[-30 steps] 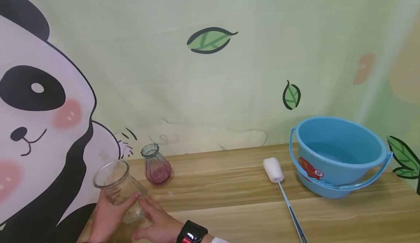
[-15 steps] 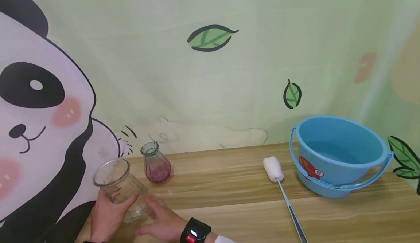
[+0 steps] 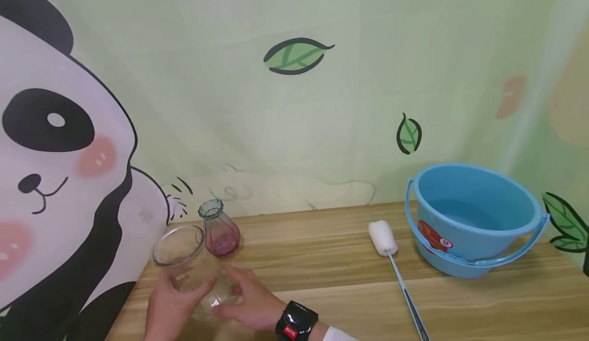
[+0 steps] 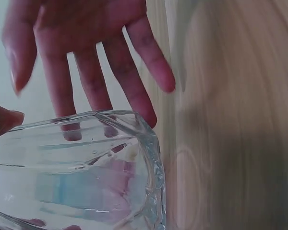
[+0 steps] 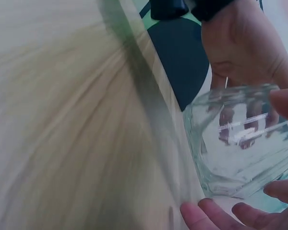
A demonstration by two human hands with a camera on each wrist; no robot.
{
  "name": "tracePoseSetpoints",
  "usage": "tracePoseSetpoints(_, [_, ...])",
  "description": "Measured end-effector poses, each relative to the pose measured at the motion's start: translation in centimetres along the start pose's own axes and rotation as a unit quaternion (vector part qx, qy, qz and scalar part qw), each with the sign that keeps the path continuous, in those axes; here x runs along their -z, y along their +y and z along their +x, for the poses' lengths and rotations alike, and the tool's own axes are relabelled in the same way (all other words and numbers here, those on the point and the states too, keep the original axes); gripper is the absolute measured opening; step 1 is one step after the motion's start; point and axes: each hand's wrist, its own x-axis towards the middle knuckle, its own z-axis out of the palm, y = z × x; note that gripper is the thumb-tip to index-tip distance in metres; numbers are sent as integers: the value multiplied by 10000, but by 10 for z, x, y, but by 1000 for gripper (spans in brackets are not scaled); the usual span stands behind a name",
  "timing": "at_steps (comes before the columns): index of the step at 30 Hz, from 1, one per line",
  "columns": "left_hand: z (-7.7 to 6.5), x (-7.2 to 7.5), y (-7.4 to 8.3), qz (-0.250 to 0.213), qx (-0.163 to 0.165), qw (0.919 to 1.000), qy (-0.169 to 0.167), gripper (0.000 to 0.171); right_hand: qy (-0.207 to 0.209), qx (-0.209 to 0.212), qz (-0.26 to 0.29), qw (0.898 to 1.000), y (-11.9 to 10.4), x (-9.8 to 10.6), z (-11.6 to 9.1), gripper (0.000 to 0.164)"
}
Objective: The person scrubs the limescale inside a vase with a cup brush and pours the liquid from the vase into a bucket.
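A clear glass jar (image 3: 178, 264) with a wide round rim leans over the table's left side, base toward the right. My left hand (image 3: 172, 302) grips its side, fingers and thumb round the glass. Close to the base is my right hand (image 3: 253, 301). In the left wrist view the right hand (image 4: 81, 38) has straight, spread fingers, some of their tips behind the jar's (image 4: 81, 177) edge; whether they touch it I cannot tell. The right wrist view shows the jar's (image 5: 235, 143) thick base just off the table, with the left hand (image 5: 249, 43) round it.
A small ribbed glass vase (image 3: 223, 236), tinted purple below, stands behind the jar. Farther right lies a white sponge brush (image 3: 383, 237) on a long handle beside a blue bucket (image 3: 442, 231). A printed panda backdrop (image 3: 299, 126) closes off the wooden table's (image 3: 322, 259) rear.
Both hands have shifted to the right, carrying the jar along until its rim comes near the vase. The vase, brush and bucket stay put.
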Motion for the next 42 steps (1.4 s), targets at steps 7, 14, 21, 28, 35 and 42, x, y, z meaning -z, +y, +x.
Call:
tracePoseSetpoints(7, [-16,-12,21,-151,105,9985,-523,99,-169,653,-103,9977,3,23,-7,76])
tracePoseSetpoints(14, [-33,-29,41,-120,-276,9975,-635,94,-149,239,-452,9986,7,47,-26,91])
tracePoseSetpoints(21, [-42,-43,55,-194,-610,9946,-817,91,-315,289,-428,9982,6,71,-42,92])
tracePoseSetpoints(28, [-48,-62,67,-277,-969,9907,-914,88,-177,-44,-374,9991,6,90,-64,91])
tracePoseSetpoints(35, [-54,-87,82,-620,-1371,9817,-1163,77,125,-183,-608,9979,13,110,-89,91])
tracePoseSetpoints(42, [-65,-108,100,-575,-1629,9720,-1596,80,319,-445,-815,9952,16,130,-117,88])
